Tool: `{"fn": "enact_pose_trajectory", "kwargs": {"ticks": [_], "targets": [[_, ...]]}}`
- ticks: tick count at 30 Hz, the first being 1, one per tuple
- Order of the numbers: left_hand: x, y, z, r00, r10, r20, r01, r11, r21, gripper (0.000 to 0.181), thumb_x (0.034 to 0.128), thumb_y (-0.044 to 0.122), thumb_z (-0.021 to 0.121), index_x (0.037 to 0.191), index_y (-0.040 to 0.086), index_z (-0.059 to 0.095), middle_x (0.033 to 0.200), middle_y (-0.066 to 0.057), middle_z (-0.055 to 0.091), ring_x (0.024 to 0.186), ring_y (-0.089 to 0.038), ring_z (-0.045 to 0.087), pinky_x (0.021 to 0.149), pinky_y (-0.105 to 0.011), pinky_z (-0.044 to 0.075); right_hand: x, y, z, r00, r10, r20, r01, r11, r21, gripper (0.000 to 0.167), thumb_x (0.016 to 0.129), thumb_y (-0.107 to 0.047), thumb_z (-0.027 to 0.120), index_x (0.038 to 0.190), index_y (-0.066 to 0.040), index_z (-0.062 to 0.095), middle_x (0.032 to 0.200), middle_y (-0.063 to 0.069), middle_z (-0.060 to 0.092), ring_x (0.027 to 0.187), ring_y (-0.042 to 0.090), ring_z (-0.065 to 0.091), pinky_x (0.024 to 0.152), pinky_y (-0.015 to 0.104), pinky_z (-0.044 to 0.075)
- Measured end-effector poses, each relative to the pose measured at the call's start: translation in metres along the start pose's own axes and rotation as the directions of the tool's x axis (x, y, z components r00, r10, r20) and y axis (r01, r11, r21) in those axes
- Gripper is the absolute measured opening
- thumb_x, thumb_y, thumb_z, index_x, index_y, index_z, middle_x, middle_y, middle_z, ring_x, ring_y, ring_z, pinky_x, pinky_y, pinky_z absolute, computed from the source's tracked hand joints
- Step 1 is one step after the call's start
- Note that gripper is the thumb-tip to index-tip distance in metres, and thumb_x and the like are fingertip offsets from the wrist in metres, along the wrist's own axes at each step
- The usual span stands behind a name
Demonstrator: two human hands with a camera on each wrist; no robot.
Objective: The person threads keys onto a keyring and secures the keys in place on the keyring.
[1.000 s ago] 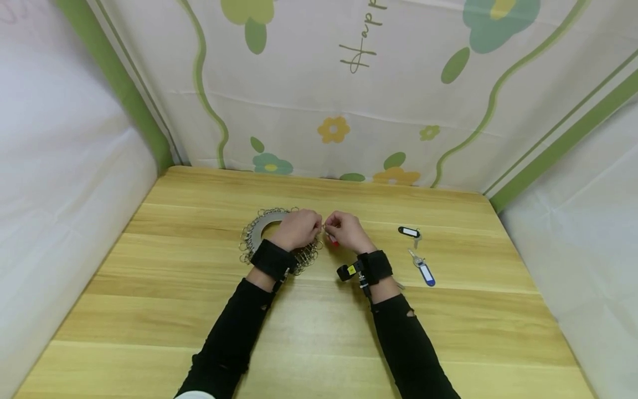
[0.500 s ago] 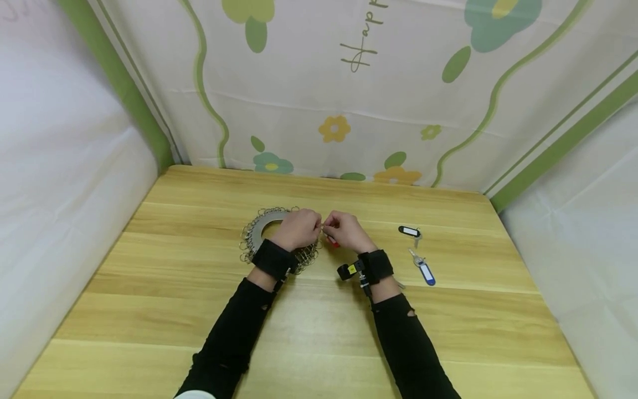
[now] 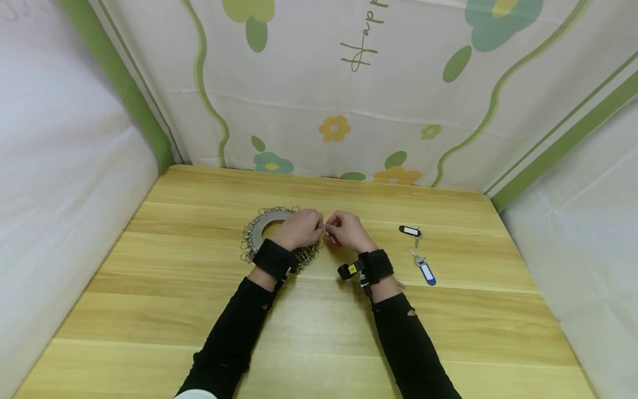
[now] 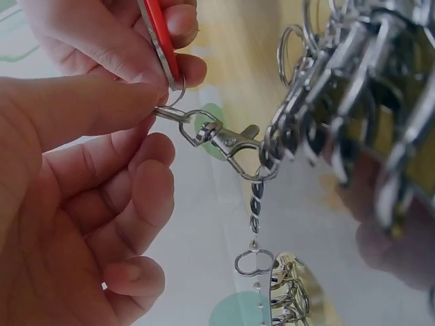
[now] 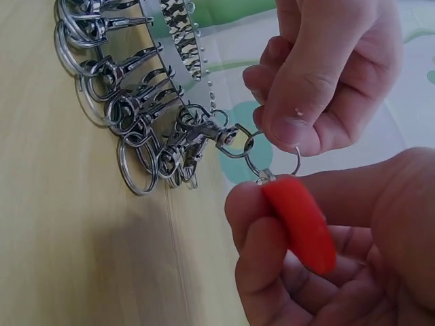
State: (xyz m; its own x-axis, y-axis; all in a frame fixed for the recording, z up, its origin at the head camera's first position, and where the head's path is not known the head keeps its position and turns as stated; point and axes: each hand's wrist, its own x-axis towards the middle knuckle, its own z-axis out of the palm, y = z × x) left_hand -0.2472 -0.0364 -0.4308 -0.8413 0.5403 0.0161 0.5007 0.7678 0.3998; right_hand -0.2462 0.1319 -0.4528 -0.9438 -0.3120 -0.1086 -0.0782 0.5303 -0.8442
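My left hand (image 3: 301,228) pinches a split ring (image 5: 298,161) between thumb and fingers. That ring is linked to a metal swivel clip (image 4: 231,144) hanging from the round metal key holder (image 3: 256,233), whose rim carries several clips and rings. Close beside it, my right hand (image 3: 349,230) pinches a red key tag (image 5: 302,224) near its ring end, thumb against fingers. The tag's small wire loop touches the split ring in the right wrist view; whether it is threaded on cannot be told. In the left wrist view, a narrow grey metal edge runs along the tag.
Right of my hands lie a key with a black tag (image 3: 410,231) and a key with a blue tag (image 3: 426,274). A small metal tip (image 3: 401,285) shows beside my right wrist, mostly hidden. A floral curtain (image 3: 299,83) hangs behind the wooden table (image 3: 319,343).
Both hands stay together in nearly the same place. The red tag has tilted slightly at my right fingertips, and my left hand has shifted a touch to the right.
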Motion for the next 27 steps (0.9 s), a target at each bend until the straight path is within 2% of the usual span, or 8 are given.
{"fn": "enact_pose_trajectory", "kwargs": {"ticks": [8,16,22,27], "targets": [[0.0,0.0002,-0.0009,1.0,0.002,0.005,-0.002,1.0,0.012,0.02,0.097,0.012,0.049,0.077,0.011,0.053,0.069,-0.004,0.049,0.058,-0.017,0.045,0.059,-0.029,0.035,0.0006,-0.0001,-0.0003,0.999,-0.039,0.017,0.038,0.999,0.006,0.006,0.096,-0.012,0.056,0.096,-0.007,0.059,0.071,0.011,0.058,0.054,0.022,0.054,0.05,0.032,0.045],[0.0002,0.0012,-0.0014,0.999,-0.025,0.02,0.025,1.0,0.008,0.023,0.0973,0.013,0.047,0.075,0.011,0.053,0.066,-0.003,0.047,0.056,-0.017,0.043,0.057,-0.029,0.034,-0.0004,-0.0017,-0.0014,0.998,-0.057,0.025,0.057,0.998,-0.006,0.007,0.097,-0.012,0.055,0.094,-0.008,0.06,0.07,0.012,0.058,0.053,0.021,0.053,0.05,0.032,0.045],[-0.0003,0.0011,-0.0027,0.998,-0.055,0.032,0.054,0.998,0.017,0.024,0.0974,0.014,0.049,0.074,0.01,0.052,0.065,-0.003,0.044,0.055,-0.016,0.042,0.055,-0.027,0.033,-0.0009,-0.003,-0.0023,0.995,-0.067,0.068,0.067,0.998,-0.003,0.012,0.097,-0.012,0.055,0.098,-0.001,0.061,0.077,0.02,0.061,0.054,0.021,0.053,0.051,0.035,0.047],[0.0008,0.0003,-0.0016,0.997,-0.062,0.042,0.061,0.998,0.021,0.024,0.0974,0.014,0.05,0.074,0.01,0.054,0.064,-0.003,0.046,0.055,-0.016,0.043,0.055,-0.027,0.034,-0.0011,-0.002,-0.0025,0.992,-0.075,0.104,0.075,0.997,0.008,0.011,0.098,-0.012,0.053,0.098,-0.003,0.06,0.078,0.017,0.061,0.053,0.021,0.053,0.051,0.035,0.046]]}}
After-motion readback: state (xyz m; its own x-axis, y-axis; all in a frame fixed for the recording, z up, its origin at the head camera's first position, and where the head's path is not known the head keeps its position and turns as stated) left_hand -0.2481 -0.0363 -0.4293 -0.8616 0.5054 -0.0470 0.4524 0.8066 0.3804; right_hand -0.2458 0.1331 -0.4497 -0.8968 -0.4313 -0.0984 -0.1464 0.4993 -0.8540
